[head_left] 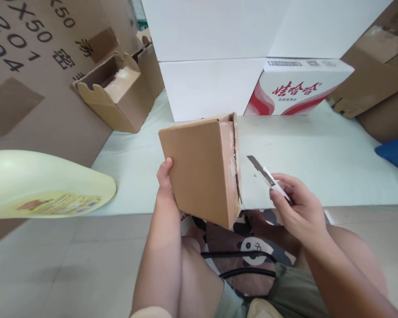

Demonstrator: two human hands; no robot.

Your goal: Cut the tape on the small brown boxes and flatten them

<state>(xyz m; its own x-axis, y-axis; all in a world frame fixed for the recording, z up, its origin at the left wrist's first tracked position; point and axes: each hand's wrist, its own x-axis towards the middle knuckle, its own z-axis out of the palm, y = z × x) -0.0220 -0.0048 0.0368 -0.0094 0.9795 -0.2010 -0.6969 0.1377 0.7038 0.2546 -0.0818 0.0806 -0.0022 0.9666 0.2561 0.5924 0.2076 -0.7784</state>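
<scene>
My left hand (166, 179) grips a small brown cardboard box (199, 170) from behind, thumb on its left edge, holding it tilted up off the pale mat (318, 168). The box's right side has a taped seam that looks partly slit. My right hand (295, 205) is closed around a white utility knife (267, 176), its blade out and pointing up-left toward the seam, a short gap away from the box.
A pale yellow plastic jug (43, 185) lies at the left. An open brown box (116, 95) stands behind it, against a large printed carton (29, 75). White boxes (212, 84), a red-and-white carton (295, 88), brown cartons (378, 75) and a blue object (396, 152) line the back and right.
</scene>
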